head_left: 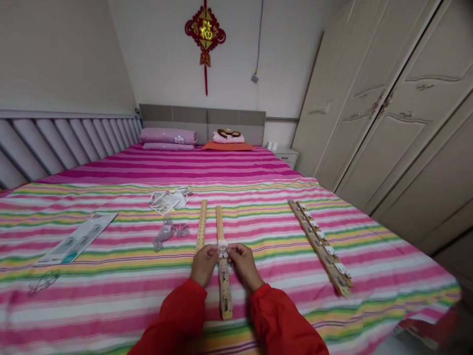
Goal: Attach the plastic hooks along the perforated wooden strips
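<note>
My left hand (204, 265) and my right hand (244, 264) both pinch a small white piece (222, 244), one from each side. Its exact kind is too small to make out. It lies across a narrow wooden strip (220, 222) with holes, which points away from me. On the strip's near part sit metal clips (224, 276). Just left of it, a second wooden strip with holes (202, 222) lies partly behind my left hand. Red sleeves cover both wrists.
Right on the striped sheet lie wooden strips with white and metal pieces (320, 246). To the left are clear plastic bags (168, 232), a pile of packets (170, 199), a long flat package (79, 239) and a thin wire-like loop (43, 282). A wardrobe (388, 123) stands right.
</note>
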### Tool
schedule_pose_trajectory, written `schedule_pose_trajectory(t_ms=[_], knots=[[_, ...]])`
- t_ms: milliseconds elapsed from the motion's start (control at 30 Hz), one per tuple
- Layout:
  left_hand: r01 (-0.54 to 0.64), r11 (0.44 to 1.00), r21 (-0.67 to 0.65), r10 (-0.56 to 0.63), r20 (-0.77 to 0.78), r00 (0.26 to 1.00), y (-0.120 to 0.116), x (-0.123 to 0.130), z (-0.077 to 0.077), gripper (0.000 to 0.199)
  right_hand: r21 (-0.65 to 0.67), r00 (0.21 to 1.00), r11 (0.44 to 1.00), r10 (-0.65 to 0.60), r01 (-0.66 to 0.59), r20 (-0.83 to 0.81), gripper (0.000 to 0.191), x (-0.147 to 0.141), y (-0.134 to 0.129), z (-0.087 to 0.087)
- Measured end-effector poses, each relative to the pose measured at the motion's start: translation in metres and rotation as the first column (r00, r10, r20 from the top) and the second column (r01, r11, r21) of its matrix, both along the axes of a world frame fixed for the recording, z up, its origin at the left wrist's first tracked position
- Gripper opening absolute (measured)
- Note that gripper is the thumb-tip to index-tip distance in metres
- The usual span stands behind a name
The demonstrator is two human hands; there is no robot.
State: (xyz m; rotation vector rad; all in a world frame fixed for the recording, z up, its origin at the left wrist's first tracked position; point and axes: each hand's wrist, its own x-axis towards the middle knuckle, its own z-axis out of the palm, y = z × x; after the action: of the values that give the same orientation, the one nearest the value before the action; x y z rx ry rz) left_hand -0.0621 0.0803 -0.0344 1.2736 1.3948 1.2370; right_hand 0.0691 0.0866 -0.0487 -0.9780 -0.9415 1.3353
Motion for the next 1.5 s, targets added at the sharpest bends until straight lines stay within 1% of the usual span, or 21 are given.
schedule_pose_trajectory(t_ms=[67,167,333,533,633,800,967,1067,1167,1267,1333,1433,1500], knots=[[-0.008,1.0,0.03,0.012,-0.121,0.993,0.002,0.0,-0.002,0.016,-0.004,1.0,1.0,-0.014,0.014,0.009,0.017,-0.001,0.002,-0.004],[-0.009,0.998,0.057,0.025,-0.275,0.961,0.004,0.0,-0.006,0.013,0.003,1.0,1.0,-0.029,0.029,0.007,0.015,-0.003,0.004,-0.009],[-0.017,0.998,0.054,0.039,-0.418,0.907,0.005,0.0,-0.011,0.013,0.011,0.998,0.999,-0.039,0.038,0.042,0.014,-0.004,0.005,-0.016],[-0.027,1.0,0.015,0.03,-0.416,0.909,0.005,0.002,-0.008,0.013,0.028,0.995,0.999,-0.039,0.037,0.089,0.013,-0.003,0.003,-0.018],[-0.028,1.0,0.013,0.031,-0.447,0.894,0.003,0.003,-0.006,0.019,0.024,0.997,0.999,-0.031,0.029,0.075,0.013,-0.003,0.002,-0.018],[-0.018,1.0,0.019,0.024,-0.454,0.891,-0.001,0.004,-0.006,0.037,0.039,0.995,0.999,-0.037,0.033,0.094,0.013,-0.003,0.003,-0.02],[0.029,0.999,0.04,-0.007,-0.468,0.884,-0.004,0.004,-0.008,0.039,0.056,0.995,0.998,-0.035,0.03,0.092,0.014,-0.004,0.004,-0.023],[0.04,0.997,0.06,-0.003,-0.519,0.855,-0.004,0.003,-0.009,0.039,0.066,0.994,0.997,-0.033,0.026,0.104,0.014,-0.004,0.005,-0.024],[0.063,0.998,0.028,-0.034,-0.604,0.796,-0.002,0.003,-0.01,0.039,0.075,0.991,0.997,-0.046,0.036,0.127,0.015,-0.004,0.006,-0.027],[0.1,0.995,-0.02,-0.088,-0.659,0.747,-0.002,0.003,-0.008,0.04,0.105,0.979,0.993,-0.077,0.058,0.187,0.028,-0.003,0.007,-0.031],[0.115,0.993,-0.042,-0.112,-0.681,0.723,-0.003,0.003,-0.005,0.038,0.173,0.96,0.984,-0.094,0.049,0.263,0.034,-0.002,0.006,-0.032],[0.128,0.99,-0.063,-0.135,-0.707,0.694,-0.005,0.004,0.0,0.039,0.308,0.895,0.951,-0.132,-0.006,0.426,0.032,-0.002,0.001,-0.031],[0.138,0.987,-0.077,-0.15,-0.728,0.669,-0.006,0.004,0.002,0.04,0.348,0.844,0.936,-0.143,-0.055,0.517,0.035,-0.003,-0.002,-0.031]])
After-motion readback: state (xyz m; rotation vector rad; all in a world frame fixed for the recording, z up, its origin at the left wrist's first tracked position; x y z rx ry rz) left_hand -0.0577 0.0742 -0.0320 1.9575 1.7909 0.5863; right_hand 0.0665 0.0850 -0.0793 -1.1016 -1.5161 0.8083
